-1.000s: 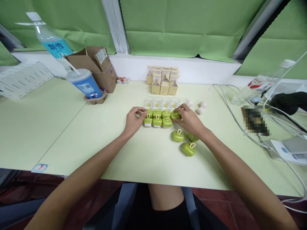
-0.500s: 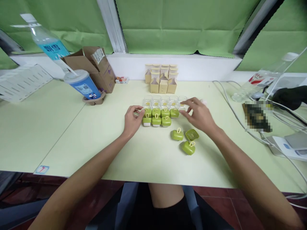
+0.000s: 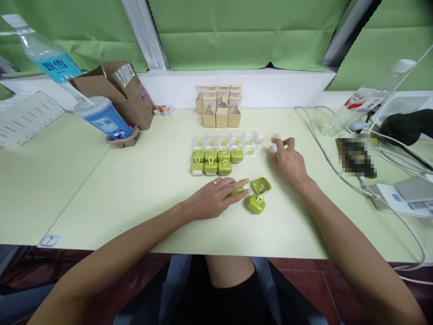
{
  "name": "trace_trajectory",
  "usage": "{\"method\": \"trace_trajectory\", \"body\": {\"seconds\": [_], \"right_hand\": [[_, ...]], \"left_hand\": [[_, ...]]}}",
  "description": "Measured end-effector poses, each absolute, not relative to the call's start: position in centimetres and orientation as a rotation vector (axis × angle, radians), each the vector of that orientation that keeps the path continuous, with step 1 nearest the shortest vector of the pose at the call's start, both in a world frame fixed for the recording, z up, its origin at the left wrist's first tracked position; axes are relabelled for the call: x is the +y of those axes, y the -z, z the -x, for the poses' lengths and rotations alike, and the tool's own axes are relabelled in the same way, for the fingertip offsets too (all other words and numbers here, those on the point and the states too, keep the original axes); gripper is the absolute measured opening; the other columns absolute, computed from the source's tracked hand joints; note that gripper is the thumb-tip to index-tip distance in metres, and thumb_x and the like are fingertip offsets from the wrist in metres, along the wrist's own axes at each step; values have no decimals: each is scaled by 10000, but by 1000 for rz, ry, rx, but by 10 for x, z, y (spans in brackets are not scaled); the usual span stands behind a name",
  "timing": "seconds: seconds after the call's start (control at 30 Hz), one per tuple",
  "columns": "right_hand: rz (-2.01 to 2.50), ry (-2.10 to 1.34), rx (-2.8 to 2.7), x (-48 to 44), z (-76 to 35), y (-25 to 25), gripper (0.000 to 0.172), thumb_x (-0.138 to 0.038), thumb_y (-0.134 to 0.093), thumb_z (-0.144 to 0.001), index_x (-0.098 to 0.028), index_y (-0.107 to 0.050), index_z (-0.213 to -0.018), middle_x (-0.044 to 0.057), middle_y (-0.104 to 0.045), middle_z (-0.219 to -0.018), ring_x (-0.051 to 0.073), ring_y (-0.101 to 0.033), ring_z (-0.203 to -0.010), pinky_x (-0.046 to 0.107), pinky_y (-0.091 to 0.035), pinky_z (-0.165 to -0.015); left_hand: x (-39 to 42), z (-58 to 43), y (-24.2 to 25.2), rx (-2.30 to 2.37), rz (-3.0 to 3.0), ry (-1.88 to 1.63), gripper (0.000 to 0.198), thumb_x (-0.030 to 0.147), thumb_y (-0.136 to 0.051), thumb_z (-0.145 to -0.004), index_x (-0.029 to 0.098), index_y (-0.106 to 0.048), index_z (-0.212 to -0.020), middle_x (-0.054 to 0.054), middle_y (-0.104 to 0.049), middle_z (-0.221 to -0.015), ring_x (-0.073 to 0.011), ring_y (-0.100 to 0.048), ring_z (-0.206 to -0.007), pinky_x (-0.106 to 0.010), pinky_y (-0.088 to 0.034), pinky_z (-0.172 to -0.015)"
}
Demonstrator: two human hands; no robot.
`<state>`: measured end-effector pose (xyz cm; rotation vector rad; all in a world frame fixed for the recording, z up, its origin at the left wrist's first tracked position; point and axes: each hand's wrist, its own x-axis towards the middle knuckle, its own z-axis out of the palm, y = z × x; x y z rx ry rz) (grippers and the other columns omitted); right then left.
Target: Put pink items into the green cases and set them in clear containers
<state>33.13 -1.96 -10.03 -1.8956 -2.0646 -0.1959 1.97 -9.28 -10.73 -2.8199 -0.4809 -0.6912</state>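
My left hand (image 3: 218, 198) reaches over a green cap (image 3: 237, 191), fingers stretched out and apart, partly hiding it. Just right of its fingertips lie an upturned green cap (image 3: 261, 185), hollow side up, and a green cap with a yellow loop (image 3: 256, 204). My right hand (image 3: 289, 162) is lowered beside small pinkish-white pieces (image 3: 273, 148), its fingers bent but apart; whether they touch the pieces is unclear. Another pinkish piece (image 3: 259, 138) sits by the clear cups (image 3: 224, 140). In front of those cups stand green-capped containers (image 3: 211, 167) in two rows.
Small open cardboard boxes (image 3: 222, 117) stand behind the cups. At the left are a blue drink cup (image 3: 107, 123), a brown carton (image 3: 140, 106) and a tilted bottle (image 3: 50, 58). Cables (image 3: 320, 144), another bottle (image 3: 358, 106) and a white device (image 3: 402, 196) occupy the right.
My left hand has left the capped rows and come toward me and right, onto a loose green cap. My right hand has moved from the row's right end to the pinkish pieces.
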Motion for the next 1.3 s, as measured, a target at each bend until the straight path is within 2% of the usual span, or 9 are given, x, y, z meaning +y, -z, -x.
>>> {"method": "trace_trajectory", "body": {"seconds": [0.17,0.33,0.5,0.6,0.67,0.83,0.97,1.13,1.3], "right_hand": [[1749,146,-2004,-15,-343,109,448,-309,-531,-966,-140,-693,-1348,231,-563,-1286,177,-540,-607,474,-593,-679],[1592,-8,-1870,-25,-330,95,390,-390,-545,-1018,-194,-696,-1320,184,-652,-1242,237,-654,-744,488,-625,-814],[1056,-675,-1569,-62,-282,65,414,-582,-672,-1015,-294,-627,-1309,68,-717,-1170,220,-750,-884,411,-669,-814],[876,-996,-1544,-84,-256,61,509,-580,-840,-902,-288,-642,-1268,62,-728,-1212,207,-763,-866,385,-683,-739],[816,-1067,-1581,-94,-245,63,492,-541,-873,-888,-265,-684,-1250,76,-743,-1216,216,-770,-924,396,-690,-795],[728,-1037,-1640,-101,-235,69,372,-479,-838,-945,-290,-768,-1258,97,-714,-1300,242,-751,-1129,446,-664,-995],[732,-914,-1692,-102,-233,69,329,-446,-830,-960,-303,-797,-1255,88,-757,-1243,245,-750,-1110,436,-667,-955],[777,-727,-1833,-104,-234,66,282,-396,-770,-1013,-339,-816,-1286,52,-833,-1111,230,-762,-923,437,-665,-886],[808,-640,-1888,-109,-234,65,287,-337,-700,-1054,-349,-807,-1319,43,-842,-1095,237,-786,-926,419,-670,-858]], "left_hand": [[-85,-8,106,-466,2807,753,420,310,-672,-1062,205,-599,-1462,-132,-777,-1266,-257,-703,-1022,-408,-619,-855],[-80,-2,103,-600,2691,1217,652,537,-809,-926,251,-633,-1485,-112,-785,-1172,-269,-648,-1027,-438,-603,-877],[-80,2,98,-866,2586,1682,715,477,-878,-880,345,-629,-1537,-81,-755,-1203,-239,-708,-1090,-423,-628,-942],[-82,4,97,-981,2579,1788,698,449,-900,-868,336,-654,-1511,-92,-744,-1261,-237,-733,-1140,-408,-651,-955],[-83,4,97,-1021,2591,1802,669,445,-901,-870,330,-671,-1488,-97,-748,-1271,-242,-737,-1157,-414,-662,-958],[-88,-1,97,-1028,2567,1787,633,426,-903,-877,323,-679,-1460,-95,-758,-1240,-249,-745,-1140,-409,-673,-929],[-90,-4,96,-951,2493,1734,631,431,-890,-892,314,-667,-1470,-94,-765,-1225,-248,-757,-1107,-422,-663,-962],[-92,-7,91,-834,2426,1770,596,397,-878,-911,299,-657,-1456,-90,-755,-1181,-235,-760,-1081,-395,-673,-915],[-93,-9,91,-815,2423,1766,587,444,-861,-917,301,-656,-1447,-88,-763,-1174,-240,-762,-1077,-400,-672,-918]]}}
